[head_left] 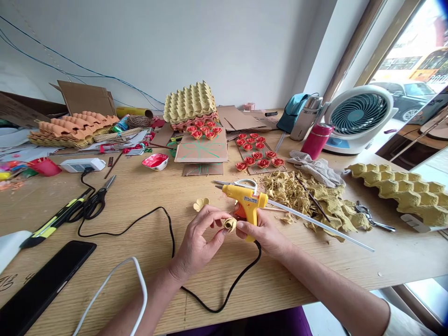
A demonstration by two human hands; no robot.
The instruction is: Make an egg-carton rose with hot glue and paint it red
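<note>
Nearest us, the phone [42,280] and white cable [115,280] lie by our left forearm. Our left hand [198,238] pinches the rolled egg-carton bud [230,224]. Our right hand [266,233] is closed round the glue gun [247,203], its thumb touching the bud beside the grip. Red roses [257,156] look finished; this bud seems unpainted, and a petal cut-out [201,204] lies unused. The black cord [168,228] loops under our wrists, and scraps [315,200] crowd the right.

glue gun [245,196] grip hidden, phone [45,280] cut btm-left

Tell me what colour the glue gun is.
The glue gun is yellow; the head view shows it best.
</note>
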